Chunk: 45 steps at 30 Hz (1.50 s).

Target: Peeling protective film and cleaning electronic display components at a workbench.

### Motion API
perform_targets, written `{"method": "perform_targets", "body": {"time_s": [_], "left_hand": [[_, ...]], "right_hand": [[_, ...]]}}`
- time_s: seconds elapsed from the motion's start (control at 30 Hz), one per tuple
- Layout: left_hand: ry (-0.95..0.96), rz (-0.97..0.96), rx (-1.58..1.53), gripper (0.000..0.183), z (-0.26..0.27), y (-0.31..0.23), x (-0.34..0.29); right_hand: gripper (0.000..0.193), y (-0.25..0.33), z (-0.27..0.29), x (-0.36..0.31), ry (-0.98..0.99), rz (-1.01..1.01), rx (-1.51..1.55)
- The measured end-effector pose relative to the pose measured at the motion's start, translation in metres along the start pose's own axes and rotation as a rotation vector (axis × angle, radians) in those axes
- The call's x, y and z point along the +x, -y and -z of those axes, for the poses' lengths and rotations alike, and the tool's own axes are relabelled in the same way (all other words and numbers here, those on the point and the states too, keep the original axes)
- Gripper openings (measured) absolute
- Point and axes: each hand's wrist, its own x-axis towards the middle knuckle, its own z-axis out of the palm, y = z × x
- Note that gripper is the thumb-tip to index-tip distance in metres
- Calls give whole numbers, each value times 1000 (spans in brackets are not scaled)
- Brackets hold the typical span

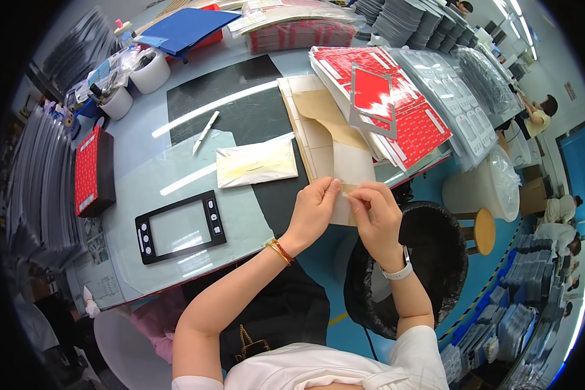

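Fingers on the left hand (312, 211) are pinched tight on a paper strip (352, 166). Fingers on the right hand (378, 218) are pinched together too, close beside them, at the strip's edge. Maybe a tiny pale bit sits between those fingertips, but it is too small for me to be sure.

The strip is pale near the hands and brown farther up. It lies over a pile of tan sheets (312, 143), and its near end sticks out past the edge of the tabletop (133, 175). A black bin (445, 260) stands lower down, to the right.

I think this is the small, fiddly part of the job. The strip is in hand, and both hands are at its end. I can't tell if anything has come apart yet, so there is probably more to do.

To the left, a white packet (257, 162) lies flat, with a white pen-shaped tool (206, 132) near it. Closer to the person is a black frame (218, 218) that no hand touches. To the right, red sheets (419, 130) sit in a pile with a gray frame (356, 117) on top, and they look like they're waiting.
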Motion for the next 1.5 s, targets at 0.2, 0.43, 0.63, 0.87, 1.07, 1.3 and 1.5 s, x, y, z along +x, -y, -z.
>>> {"method": "perform_targets", "body": {"time_s": [0.2, 0.43, 0.63, 0.87, 1.07, 1.3, 1.5], "left_hand": [[-26, 7, -13, 36, -1, -1, -1], [-83, -146, 141, 37, 0, -1, 2], [-33, 41, 36, 37, 2, 0, 0], [-31, 42, 47, 37, 4, 0, -1], [-101, 111, -62, 42, 6, -1, -1], [-62, 172, -176, 43, 6, -7, -2], [11, 218, -209, 35, 11, -9, -3]], "right_hand": [[11, 2, -1, 0, -8, 41, -19], [12, 2, -2, 2, -40, 187, -81], [13, -4, -3, 0, -49, 146, -57], [16, -6, -5, -3, -39, 229, -16], [16, -9, -1, -7, -73, 244, -14], [9, -13, 0, -3, -46, 31, -3], [12, -21, -12, 1, 26, -5, 18]]}}
